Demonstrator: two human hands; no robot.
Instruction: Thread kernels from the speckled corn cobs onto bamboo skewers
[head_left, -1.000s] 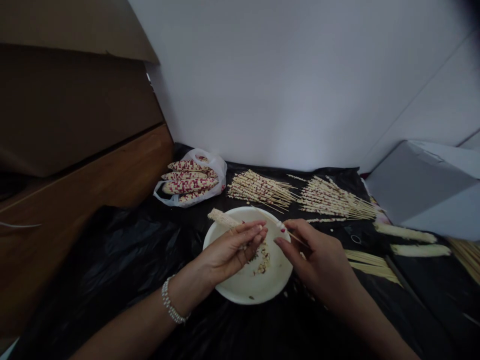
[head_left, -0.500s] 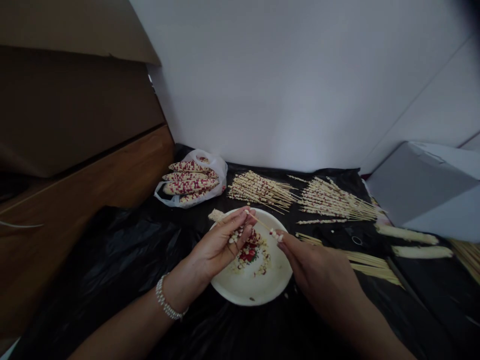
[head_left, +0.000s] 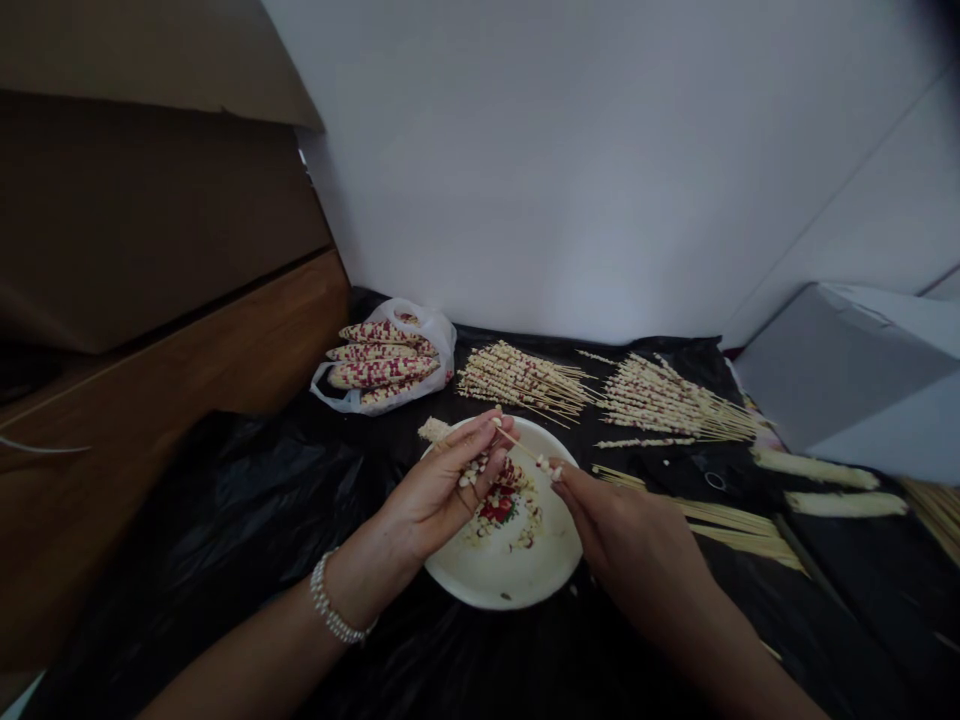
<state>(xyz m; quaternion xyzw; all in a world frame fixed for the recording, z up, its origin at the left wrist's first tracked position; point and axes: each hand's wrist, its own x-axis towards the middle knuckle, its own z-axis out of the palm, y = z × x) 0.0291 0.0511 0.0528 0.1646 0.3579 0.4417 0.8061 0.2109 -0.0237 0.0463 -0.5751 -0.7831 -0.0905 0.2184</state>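
Observation:
My right hand (head_left: 622, 530) pinches a thin wooden skewer (head_left: 519, 441) with a few white and red kernels on it close to the fingertips. The skewer's far end meets a pale kernel (head_left: 496, 422) between the thumb and finger of my left hand (head_left: 442, 490), whose palm also cups several loose kernels (head_left: 472, 470). Both hands are over a white bowl (head_left: 502, 590) with loose kernels and a red flower print at its bottom. A partly stripped corn cob (head_left: 433, 430) leans across the bowl's far left rim, partly behind my left hand.
Behind the bowl lie a plastic bag (head_left: 442, 340) of speckled cobs and two piles of kernel-threaded skewers (head_left: 525, 380). Bare skewers (head_left: 750, 530) and two stripped cobs (head_left: 847, 503) are at the right. Black plastic (head_left: 285, 520) covers the surface; a white box (head_left: 862, 380) stands beyond.
The kernels near my right fingertips have shifted slightly left along with the skewer. Both hands keep nearly the same place and grip.

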